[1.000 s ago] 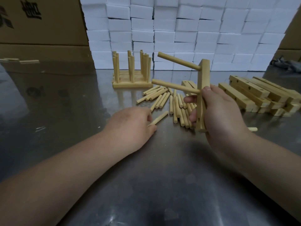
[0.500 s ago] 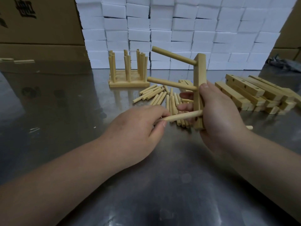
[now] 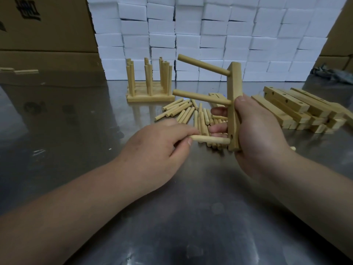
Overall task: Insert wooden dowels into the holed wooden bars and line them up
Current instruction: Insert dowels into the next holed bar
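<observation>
Since the earlier frame, the third dowel has been lowered from a slant to nearly level, and its tip has been brought to the lowest hole of the held bar. Whether it is seated yet cannot be told.

Toward the far edge of the bench, left of middle, finished bars are stood side by side with their dowels upright. The dowel in hand is pinched at its outer end by the left hand, thumb and fingers closed on it. Two dowels are already fitted in the upper holes of the bar, which is held on end and clamped by the right hand. Loose dowels are heaped behind the hands, and a stack of empty holed bars is left near the right edge, so much of the work is judged to remain.

Black characters are printed on the cardboard box at the upper left, but they are cropped and cannot be read.
</observation>
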`<action>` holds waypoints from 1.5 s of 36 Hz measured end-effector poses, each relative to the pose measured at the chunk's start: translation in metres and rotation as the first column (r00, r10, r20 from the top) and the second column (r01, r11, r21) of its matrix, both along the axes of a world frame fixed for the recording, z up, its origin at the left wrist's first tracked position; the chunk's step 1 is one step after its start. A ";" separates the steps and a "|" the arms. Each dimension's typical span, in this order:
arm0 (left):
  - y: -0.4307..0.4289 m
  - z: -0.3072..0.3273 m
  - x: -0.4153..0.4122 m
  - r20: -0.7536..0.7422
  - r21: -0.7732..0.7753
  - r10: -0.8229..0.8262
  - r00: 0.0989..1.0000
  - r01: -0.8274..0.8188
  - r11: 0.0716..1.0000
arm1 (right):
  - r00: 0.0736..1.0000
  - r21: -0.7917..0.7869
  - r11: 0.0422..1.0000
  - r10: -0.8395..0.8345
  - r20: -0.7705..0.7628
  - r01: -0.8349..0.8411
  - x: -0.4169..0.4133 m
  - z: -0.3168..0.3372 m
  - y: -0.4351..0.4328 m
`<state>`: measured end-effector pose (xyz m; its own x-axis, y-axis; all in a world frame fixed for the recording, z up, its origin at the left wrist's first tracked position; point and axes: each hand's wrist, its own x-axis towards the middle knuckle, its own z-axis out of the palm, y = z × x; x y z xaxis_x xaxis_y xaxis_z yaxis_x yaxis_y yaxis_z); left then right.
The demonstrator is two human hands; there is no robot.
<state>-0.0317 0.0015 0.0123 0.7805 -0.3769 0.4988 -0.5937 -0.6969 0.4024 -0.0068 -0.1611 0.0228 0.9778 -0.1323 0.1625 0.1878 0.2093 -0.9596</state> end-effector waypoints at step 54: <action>-0.009 0.004 -0.005 -0.332 -0.577 -0.212 0.919 -0.020 0.817 | 0.999 0.105 0.994 -0.037 0.013 0.035 -0.005 0.003 0.005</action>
<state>-0.0368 -0.0072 0.0159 0.9212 -0.2054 0.3304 -0.3733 -0.2272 0.8995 -0.0120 -0.1559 0.0262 0.9697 -0.1846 0.1600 0.2109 0.3018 -0.9298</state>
